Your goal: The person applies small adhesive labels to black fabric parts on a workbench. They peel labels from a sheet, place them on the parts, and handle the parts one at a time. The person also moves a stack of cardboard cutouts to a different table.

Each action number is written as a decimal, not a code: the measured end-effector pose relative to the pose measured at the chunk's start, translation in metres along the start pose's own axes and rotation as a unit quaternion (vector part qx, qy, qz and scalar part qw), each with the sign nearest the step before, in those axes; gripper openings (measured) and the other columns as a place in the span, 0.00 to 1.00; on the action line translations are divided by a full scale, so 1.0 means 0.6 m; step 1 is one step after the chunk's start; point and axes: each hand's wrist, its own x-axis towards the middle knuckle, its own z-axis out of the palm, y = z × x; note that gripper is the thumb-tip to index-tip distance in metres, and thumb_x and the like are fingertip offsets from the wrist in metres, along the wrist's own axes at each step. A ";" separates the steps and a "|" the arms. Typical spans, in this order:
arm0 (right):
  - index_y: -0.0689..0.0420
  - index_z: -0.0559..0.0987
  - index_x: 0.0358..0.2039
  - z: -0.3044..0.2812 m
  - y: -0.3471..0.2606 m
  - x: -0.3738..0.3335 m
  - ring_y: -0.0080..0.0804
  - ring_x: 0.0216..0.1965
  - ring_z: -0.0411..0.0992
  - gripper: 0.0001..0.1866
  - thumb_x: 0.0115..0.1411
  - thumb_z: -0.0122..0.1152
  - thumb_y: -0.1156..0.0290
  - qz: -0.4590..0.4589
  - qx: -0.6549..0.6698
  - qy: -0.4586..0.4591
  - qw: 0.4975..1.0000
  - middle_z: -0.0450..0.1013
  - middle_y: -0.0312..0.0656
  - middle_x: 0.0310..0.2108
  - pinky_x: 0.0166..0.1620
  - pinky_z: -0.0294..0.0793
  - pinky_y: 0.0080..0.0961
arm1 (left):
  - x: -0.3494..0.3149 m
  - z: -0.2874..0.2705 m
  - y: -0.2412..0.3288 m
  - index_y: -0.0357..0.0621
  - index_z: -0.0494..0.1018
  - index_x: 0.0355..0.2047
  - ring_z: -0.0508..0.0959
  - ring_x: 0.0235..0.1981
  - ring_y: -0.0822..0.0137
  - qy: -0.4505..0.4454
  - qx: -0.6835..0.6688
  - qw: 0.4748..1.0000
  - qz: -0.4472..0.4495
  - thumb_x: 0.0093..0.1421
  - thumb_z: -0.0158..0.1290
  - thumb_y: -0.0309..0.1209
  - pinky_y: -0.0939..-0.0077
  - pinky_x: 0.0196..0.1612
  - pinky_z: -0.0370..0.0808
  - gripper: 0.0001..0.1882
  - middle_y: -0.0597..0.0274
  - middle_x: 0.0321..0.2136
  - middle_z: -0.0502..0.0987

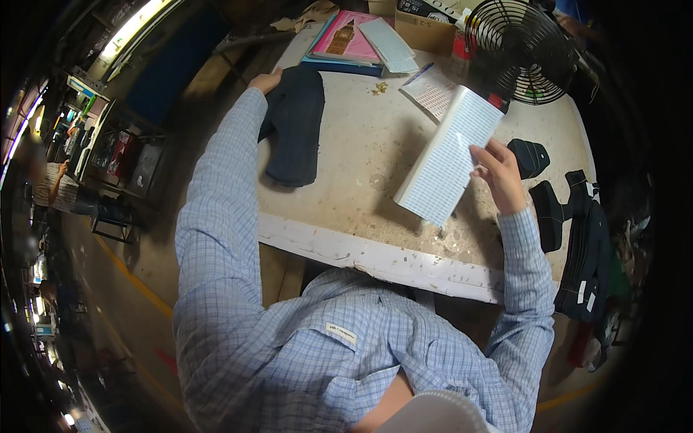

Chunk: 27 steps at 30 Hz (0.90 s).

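Note:
My left hand (266, 81), arm stretched out, grips the far left edge of a stack of dark navy cut fabric pieces (297, 126) at the table's left side. Part of its fingers is hidden by the cloth. In my right hand (498, 173) is a thick pad of white sheets (451, 159) covered in small pale blue printed rows. Thumb and fingers pinch its right edge, and the pad is tilted above the tabletop. Beyond the pad, a sheet with reddish printed rows (433, 90) lies on the table with a pen on it.
Small dark fabric stacks (528, 159) and longer tied bundles (583, 252) lie along the right edge. A black fan (518, 50) stands at the back right, near a cardboard box (422, 32). Pink folders (346, 36) and another printed sheet (388, 45) are at the back. Another person (61, 187) is far left.

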 end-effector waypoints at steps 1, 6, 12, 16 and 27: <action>0.65 0.75 0.47 -0.012 0.003 -0.012 0.16 0.30 0.72 0.15 0.61 0.58 0.72 -0.011 0.020 0.007 1.000 0.76 0.37 0.35 0.28 0.74 0.11 | 0.009 0.006 0.003 0.36 0.64 0.60 0.61 0.64 0.51 0.010 0.053 0.998 -0.010 0.58 0.38 0.63 0.69 0.65 0.56 0.44 0.41 0.61 0.61; 0.64 0.75 0.47 -0.038 0.018 -0.044 0.16 0.29 0.72 0.14 0.62 0.59 0.72 -0.031 0.077 0.057 0.995 0.75 0.37 0.35 0.27 0.74 0.09 | 0.003 0.009 0.029 0.39 0.66 0.59 0.63 0.63 0.54 0.027 0.039 0.996 -0.073 0.54 0.42 0.64 0.70 0.64 0.59 0.45 0.48 0.62 0.63; 0.64 0.75 0.46 -0.025 0.028 -0.041 0.15 0.27 0.71 0.13 0.62 0.58 0.73 -0.038 0.096 0.034 0.994 0.75 0.36 0.34 0.27 0.73 0.07 | -0.026 0.052 0.104 0.39 0.72 0.53 0.68 0.59 0.50 -0.087 0.094 0.985 0.116 0.51 0.43 0.71 0.67 0.61 0.62 0.47 0.46 0.57 0.69; 0.63 0.75 0.45 -0.025 0.056 -0.040 0.13 0.24 0.70 0.13 0.61 0.58 0.72 -0.004 0.110 0.011 0.994 0.75 0.33 0.32 0.26 0.72 0.07 | -0.120 0.114 0.195 0.43 0.76 0.49 0.72 0.54 0.47 -0.119 0.188 0.924 0.311 0.55 0.39 0.70 0.66 0.59 0.65 0.43 0.43 0.52 0.73; 0.64 0.74 0.49 -0.068 0.078 -0.048 0.14 0.27 0.75 0.16 0.61 0.59 0.73 0.009 0.158 0.064 0.985 0.77 0.37 0.35 0.25 0.74 0.05 | -0.510 0.054 0.096 0.52 0.68 0.57 0.69 0.56 0.55 0.070 0.080 0.801 0.589 0.47 0.64 0.40 0.58 0.59 0.63 0.35 0.56 0.54 0.70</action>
